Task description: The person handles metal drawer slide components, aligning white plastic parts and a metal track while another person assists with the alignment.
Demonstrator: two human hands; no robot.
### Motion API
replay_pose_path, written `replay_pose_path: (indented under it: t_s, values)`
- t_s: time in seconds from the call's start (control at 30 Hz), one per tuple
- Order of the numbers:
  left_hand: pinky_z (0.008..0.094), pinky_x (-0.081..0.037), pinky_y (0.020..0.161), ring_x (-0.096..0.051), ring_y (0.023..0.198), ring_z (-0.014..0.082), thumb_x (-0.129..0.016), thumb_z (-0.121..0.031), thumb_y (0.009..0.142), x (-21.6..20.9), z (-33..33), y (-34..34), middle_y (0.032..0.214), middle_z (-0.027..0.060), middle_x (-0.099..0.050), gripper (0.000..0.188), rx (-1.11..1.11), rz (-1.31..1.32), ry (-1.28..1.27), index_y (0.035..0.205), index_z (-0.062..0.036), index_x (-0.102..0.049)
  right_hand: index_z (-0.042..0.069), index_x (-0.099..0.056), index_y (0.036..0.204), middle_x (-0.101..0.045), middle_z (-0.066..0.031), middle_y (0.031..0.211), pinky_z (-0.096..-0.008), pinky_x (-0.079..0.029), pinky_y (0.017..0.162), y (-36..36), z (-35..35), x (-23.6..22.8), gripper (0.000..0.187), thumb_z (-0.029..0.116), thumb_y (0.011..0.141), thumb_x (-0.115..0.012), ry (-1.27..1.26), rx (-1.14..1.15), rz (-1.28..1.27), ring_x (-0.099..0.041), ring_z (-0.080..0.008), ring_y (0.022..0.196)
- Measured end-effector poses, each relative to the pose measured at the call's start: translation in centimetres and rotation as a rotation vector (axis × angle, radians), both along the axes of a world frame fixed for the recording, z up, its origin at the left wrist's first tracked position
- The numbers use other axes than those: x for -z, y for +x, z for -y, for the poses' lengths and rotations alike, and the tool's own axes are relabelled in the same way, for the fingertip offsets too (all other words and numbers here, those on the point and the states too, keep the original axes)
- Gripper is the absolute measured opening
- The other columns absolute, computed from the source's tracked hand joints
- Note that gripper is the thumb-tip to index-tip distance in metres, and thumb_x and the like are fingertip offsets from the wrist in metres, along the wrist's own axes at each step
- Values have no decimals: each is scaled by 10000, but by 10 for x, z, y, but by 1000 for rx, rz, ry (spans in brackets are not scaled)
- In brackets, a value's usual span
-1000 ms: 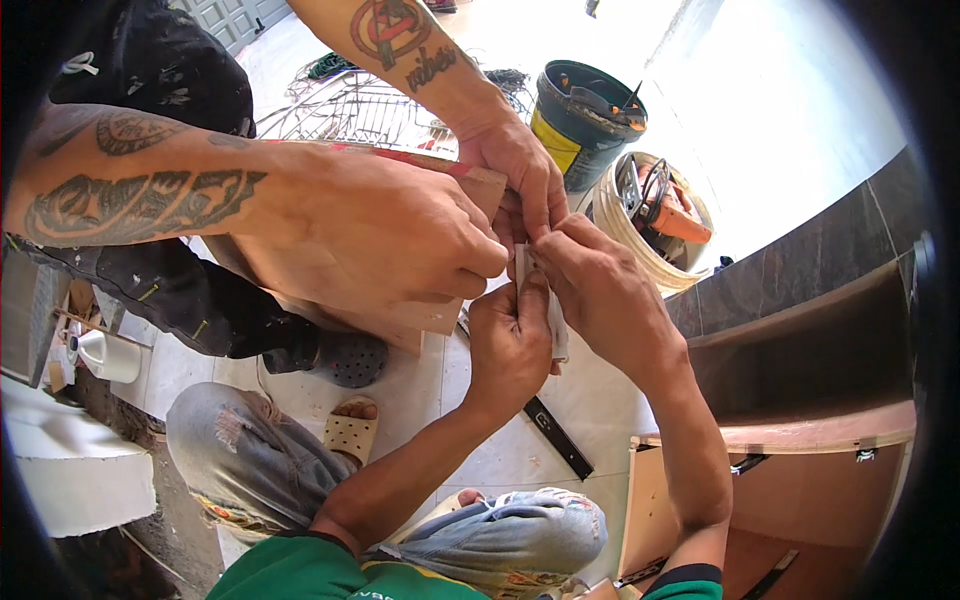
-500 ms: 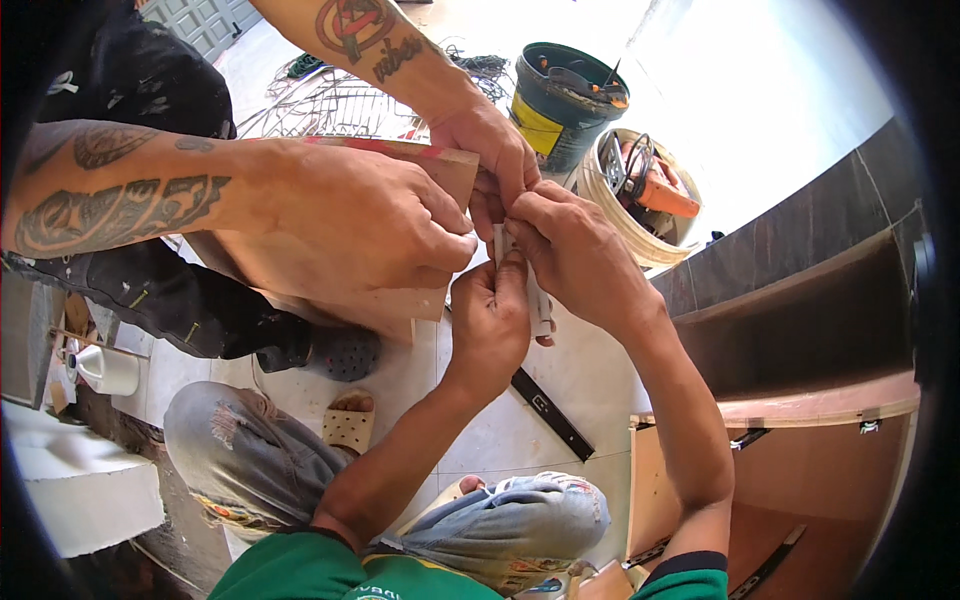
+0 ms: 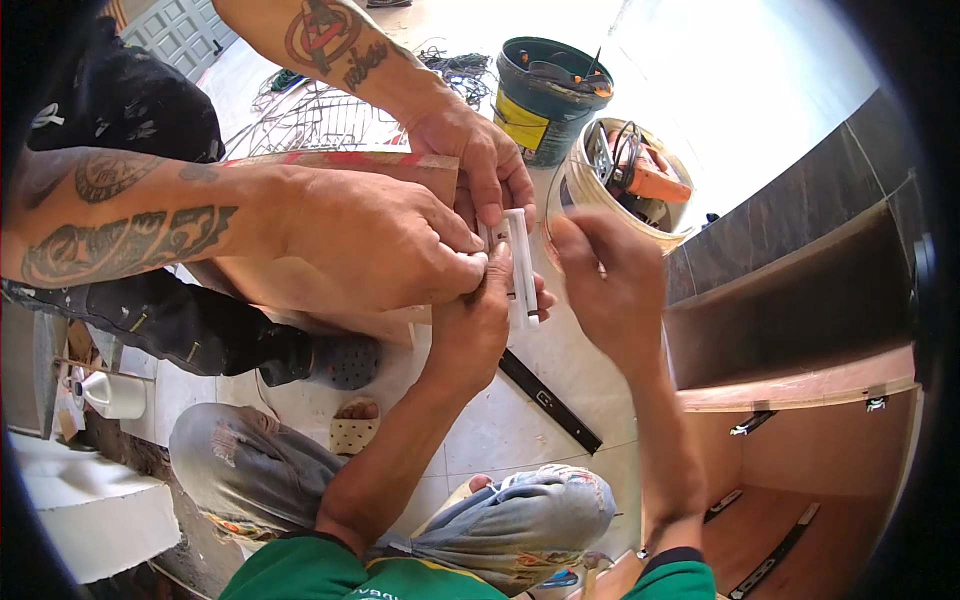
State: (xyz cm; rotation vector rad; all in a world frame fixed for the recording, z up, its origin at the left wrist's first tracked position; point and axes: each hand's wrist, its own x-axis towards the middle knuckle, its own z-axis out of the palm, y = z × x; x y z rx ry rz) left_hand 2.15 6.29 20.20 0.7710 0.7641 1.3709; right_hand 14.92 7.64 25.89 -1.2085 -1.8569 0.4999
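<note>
Right hand (image 3: 617,283) has drawn off the smooth, oblong white piece (image 3: 523,266).

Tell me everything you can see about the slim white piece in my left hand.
The slim white piece is long and straight, whitish and partly translucent, with raised edges, and looks like plastic. It stands nearly upright in the picture, its lower end leaning slightly right. Your left hand grips it, thumb over its left side, fingertips showing beyond its right edge. Your right hand is apart from it. The co-worker's upper hand is close to its top end; whether they touch is unclear.
</note>
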Motion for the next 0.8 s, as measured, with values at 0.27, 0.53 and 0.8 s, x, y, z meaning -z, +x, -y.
replay_pose_path:
  t_s: [0.27,0.53,0.8]
  values:
    - [306,-548,673,-681,771,214,-489,-276,998,-5,6,10,835,137,-669,327,-2,-29,-111,1086,18,-601,-19,-632,773,-589,-19,628,-197,-396,460,-5,64,44,323,258,938,-623,-691,-40,-797,-522,-64,519]
    - [290,-557,559,-685,678,210,-443,-256,1024,-4,6,17,780,136,-649,357,-60,86,-118,895,55,-559,-28,-627,805,-609,-21,647,-226,-429,505,-26,60,53,269,183,962,-573,-475,83,-700,-532,-53,570]
    - [329,-585,567,-692,677,243,-471,-241,1005,-9,8,16,777,124,-629,312,-48,113,-111,921,44,-568,-38,-644,793,-603,-3,659,-215,-418,516,-27,64,52,238,121,949,-561,-466,78,-734,-518,-37,583]
